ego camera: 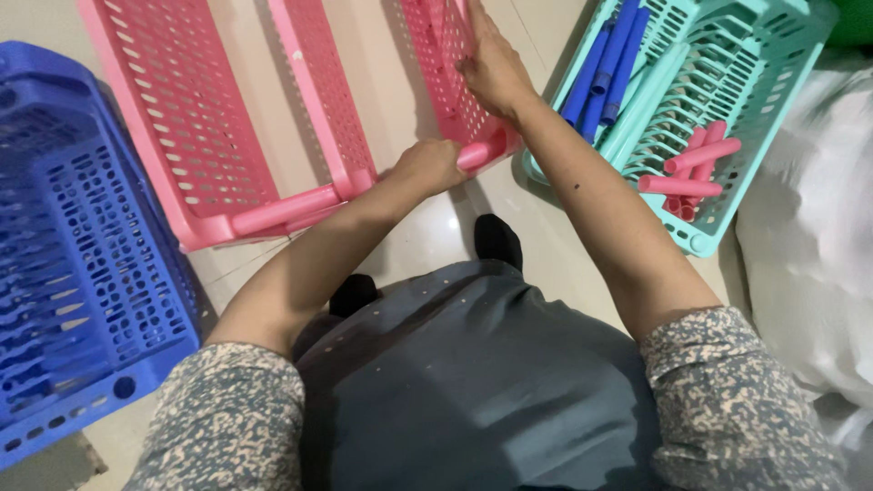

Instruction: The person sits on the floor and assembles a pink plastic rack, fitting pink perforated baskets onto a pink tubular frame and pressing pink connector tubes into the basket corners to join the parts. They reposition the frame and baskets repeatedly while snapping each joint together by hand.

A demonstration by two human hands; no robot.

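Two pink perforated plastic trays stand on edge on the floor in front of me, joined by pink tubes. My left hand (429, 165) is closed around a pink tube (480, 155) at the lower corner of the right pink tray (441, 64). My right hand (494, 65) rests flat against that tray's perforated wall, fingers pointing up. The larger left pink tray (173, 118) leans to the left, with a pink tube (282, 211) along its lower edge.
A blue perforated tray (73, 273) lies at the left. A teal tray (727, 100) at the right holds several blue tubes (605, 64) and pink tubes (696, 168). White cloth (809, 264) is piled at the far right. My feet in black socks (497, 238) stand on the tiled floor.
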